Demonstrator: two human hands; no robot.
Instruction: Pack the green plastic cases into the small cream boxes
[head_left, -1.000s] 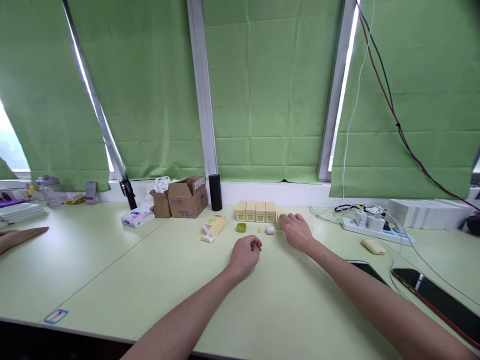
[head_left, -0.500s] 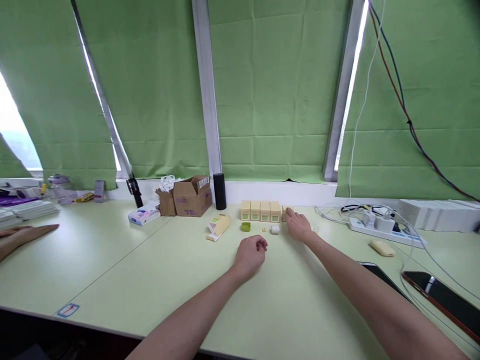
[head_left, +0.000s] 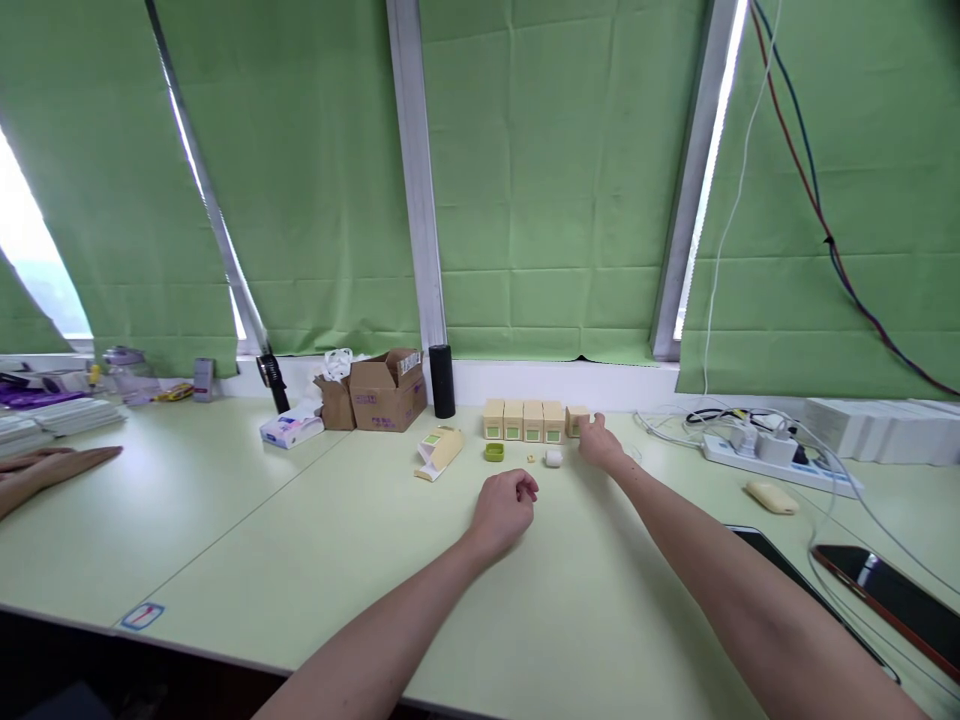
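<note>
Several small cream boxes with green-framed labels stand in a row near the back of the table. At the row's right end is a shorter cream box; my right hand is at its right side, fingers curled, and whether they grip it is unclear. My left hand rests on the table with its fingers curled in; nothing shows in it. Between the hands and the row lie a green tray-like piece, a tiny yellow piece and a white rounded item. An opened cream carton lies to the left.
Cardboard boxes, a black cylinder and a tissue pack stand at back left. A power strip with cables, a cream oval item and phones lie right. Another person's hand rests far left.
My right hand has shifted slightly right, uncovering more of the rightmost box. My left hand keeps its curled pose. The whole view has shifted slightly.
</note>
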